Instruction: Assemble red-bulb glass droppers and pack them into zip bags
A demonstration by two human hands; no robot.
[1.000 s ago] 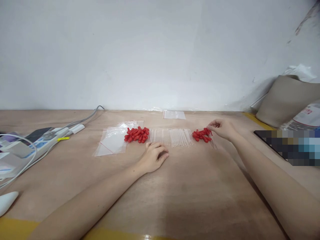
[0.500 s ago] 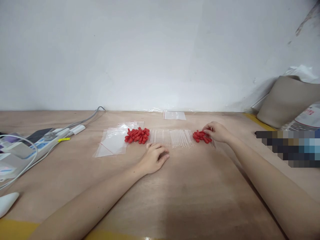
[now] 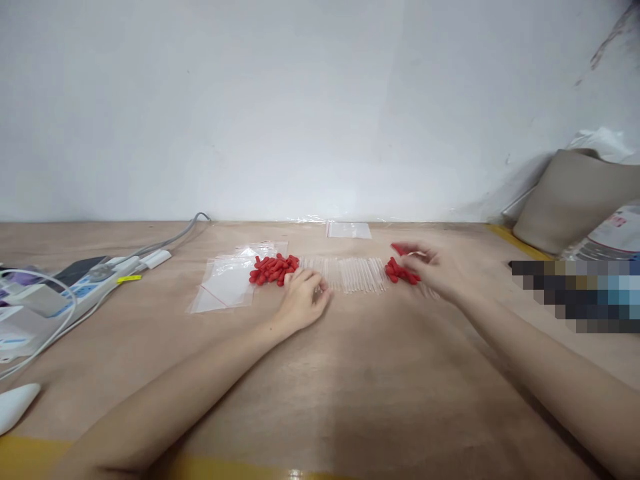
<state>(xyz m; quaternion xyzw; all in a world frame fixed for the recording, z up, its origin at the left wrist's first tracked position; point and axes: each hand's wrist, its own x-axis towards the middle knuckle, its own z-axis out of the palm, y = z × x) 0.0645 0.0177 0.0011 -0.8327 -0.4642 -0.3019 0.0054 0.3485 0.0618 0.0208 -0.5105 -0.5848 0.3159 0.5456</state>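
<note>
My right hand (image 3: 427, 265) is slightly blurred and raised over a small pile of red rubber dropper bulbs (image 3: 399, 272). Its thumb and fingers are closed on one red dropper bulb (image 3: 399, 249), lifted just clear of the pile. My left hand (image 3: 304, 301) rests at the near edge of a row of thin clear tubes (image 3: 363, 275), loosely curled, with thumb and fingers a little apart and nothing seen between them. Beside its knuckles lies a larger heap of red dropper bulbs (image 3: 273, 268). Its fingertips are partly hidden.
Clear zip bags (image 3: 223, 283) lie under and left of the larger heap, another bag (image 3: 349, 230) near the wall. A power strip (image 3: 90, 283) with cables is at left, a white object (image 3: 17, 407) at the left edge. A grey-brown container (image 3: 570, 200) stands at right.
My right hand has lifted a red dropper bulb from the small pile, moving slightly left. The left hand has shifted up and left, toward the larger heap.
</note>
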